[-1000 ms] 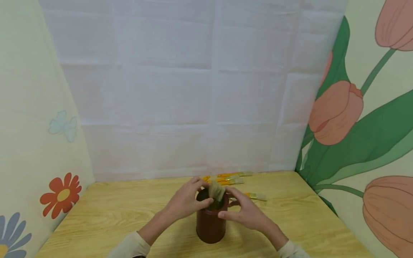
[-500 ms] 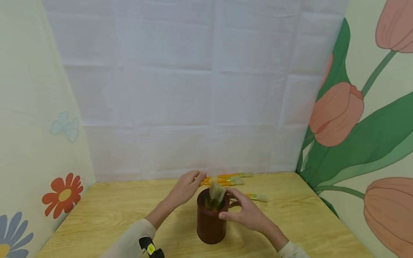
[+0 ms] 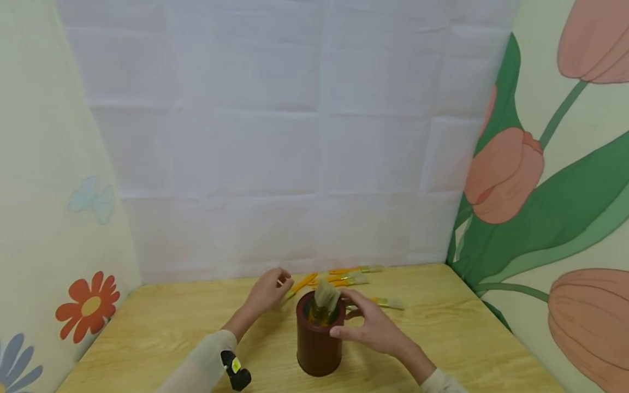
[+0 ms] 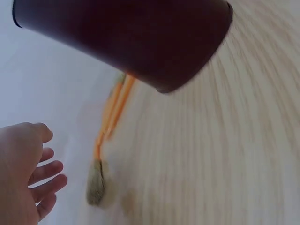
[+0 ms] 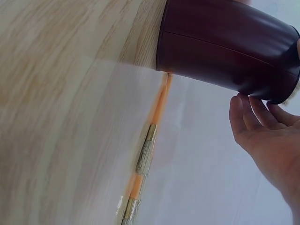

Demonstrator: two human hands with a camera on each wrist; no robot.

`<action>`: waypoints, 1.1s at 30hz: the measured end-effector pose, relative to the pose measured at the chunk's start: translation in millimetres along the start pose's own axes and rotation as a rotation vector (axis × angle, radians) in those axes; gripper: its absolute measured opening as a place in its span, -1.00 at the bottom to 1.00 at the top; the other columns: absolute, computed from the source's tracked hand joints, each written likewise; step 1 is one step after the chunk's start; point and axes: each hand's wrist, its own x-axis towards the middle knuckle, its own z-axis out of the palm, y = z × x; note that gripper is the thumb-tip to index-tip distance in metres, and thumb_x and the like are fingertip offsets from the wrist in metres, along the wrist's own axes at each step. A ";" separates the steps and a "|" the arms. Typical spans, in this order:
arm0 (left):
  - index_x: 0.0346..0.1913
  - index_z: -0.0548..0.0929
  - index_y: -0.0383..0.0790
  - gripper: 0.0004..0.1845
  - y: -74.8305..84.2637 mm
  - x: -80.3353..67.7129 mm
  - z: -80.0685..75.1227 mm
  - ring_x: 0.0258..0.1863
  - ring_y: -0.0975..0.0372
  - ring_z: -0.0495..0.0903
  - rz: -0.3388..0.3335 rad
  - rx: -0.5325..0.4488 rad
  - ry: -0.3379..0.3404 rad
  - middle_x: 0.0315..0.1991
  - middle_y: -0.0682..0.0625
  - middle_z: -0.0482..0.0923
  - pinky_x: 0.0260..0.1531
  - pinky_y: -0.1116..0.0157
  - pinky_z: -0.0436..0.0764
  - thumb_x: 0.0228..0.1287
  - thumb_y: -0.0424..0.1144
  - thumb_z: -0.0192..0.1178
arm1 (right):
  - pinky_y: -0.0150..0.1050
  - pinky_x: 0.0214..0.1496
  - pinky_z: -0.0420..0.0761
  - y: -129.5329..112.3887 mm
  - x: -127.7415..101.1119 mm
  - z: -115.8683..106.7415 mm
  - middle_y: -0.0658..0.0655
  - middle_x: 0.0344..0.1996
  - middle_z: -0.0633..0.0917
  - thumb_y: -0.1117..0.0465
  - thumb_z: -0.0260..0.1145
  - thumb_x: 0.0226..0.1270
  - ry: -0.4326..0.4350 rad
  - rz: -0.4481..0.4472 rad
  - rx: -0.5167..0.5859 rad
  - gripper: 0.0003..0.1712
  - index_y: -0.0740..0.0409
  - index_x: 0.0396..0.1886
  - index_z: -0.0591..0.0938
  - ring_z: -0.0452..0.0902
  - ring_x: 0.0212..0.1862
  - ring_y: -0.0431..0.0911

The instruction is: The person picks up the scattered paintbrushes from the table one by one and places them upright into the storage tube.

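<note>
The left hand [image 3: 267, 290] has left the brown cup [image 3: 318, 341] at bench centre, grip apparently loose and empty, nearing loose brushes [image 3: 344, 277] at 12 o'clock, while the right hand [image 3: 369, 326], fingers relaxed, steadies the rim.

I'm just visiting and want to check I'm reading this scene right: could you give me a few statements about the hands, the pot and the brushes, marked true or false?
1. The dark red round pot lies on its side. False: it stands upright on the pale wooden table.
2. A brush with pale bristles stands in the pot. True.
3. The left hand grips the pot. False: it is apart from the pot, holding nothing.
4. The right hand is at the pot's rim. True.
5. Orange-handled brushes lie on the table behind the pot. True.
</note>
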 end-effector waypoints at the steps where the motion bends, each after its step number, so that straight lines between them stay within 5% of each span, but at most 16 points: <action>1: 0.05 0.69 -0.27 -0.72 -3.8 -0.7 1.4 -0.13 0.05 0.62 -0.018 0.050 0.004 -0.10 -0.07 0.63 -0.09 -0.04 0.59 0.50 -0.13 0.23 | 0.10 0.19 0.53 0.3 0.3 0.5 -0.07 0.27 0.51 0.09 0.44 0.41 -0.002 -0.002 0.000 -0.27 -0.17 0.50 0.36 0.49 0.23 -0.04; 5: 0.04 0.69 -0.29 -0.64 -12.8 -4.6 7.4 -0.03 -0.14 0.55 -0.109 0.227 -0.027 -0.06 -0.17 0.58 -0.01 -0.22 0.41 0.39 -0.07 0.31 | 0.13 0.20 0.51 0.3 -0.6 1.5 -0.05 0.27 0.51 0.08 0.44 0.41 -0.005 0.008 0.008 -0.26 -0.14 0.50 0.35 0.48 0.23 -0.02; 9: 0.02 0.69 -0.28 -0.60 -15.0 -8.5 13.3 -0.09 -0.16 0.48 -0.141 0.311 -0.071 -0.11 -0.16 0.51 -0.04 -0.19 0.35 0.34 -0.02 0.36 | 0.11 0.19 0.52 -0.7 -2.9 1.1 -0.04 0.27 0.50 0.08 0.43 0.42 -0.001 0.022 0.003 -0.25 -0.10 0.52 0.34 0.48 0.23 -0.03; 17: -0.16 0.71 -0.25 -0.55 -14.5 -11.7 22.6 -0.25 -0.03 0.42 -0.085 0.348 -0.025 -0.25 -0.08 0.41 -0.15 -0.07 0.33 0.21 0.11 0.44 | -0.07 0.16 0.56 -3.4 -3.1 -0.8 -0.04 0.25 0.52 0.09 0.44 0.41 -0.006 0.014 0.000 -0.25 -0.09 0.51 0.35 0.49 0.22 -0.03; 33: -0.19 0.75 -0.24 -0.75 -16.5 -11.3 15.5 -0.24 -0.03 0.59 -0.101 0.353 0.015 -0.29 -0.04 0.57 -0.15 -0.12 0.47 0.27 -0.11 0.41 | -0.10 0.14 0.58 -4.2 -2.5 -0.9 -0.04 0.30 0.49 0.09 0.46 0.38 0.003 0.010 -0.013 -0.22 -0.07 0.52 0.34 0.45 0.26 -0.02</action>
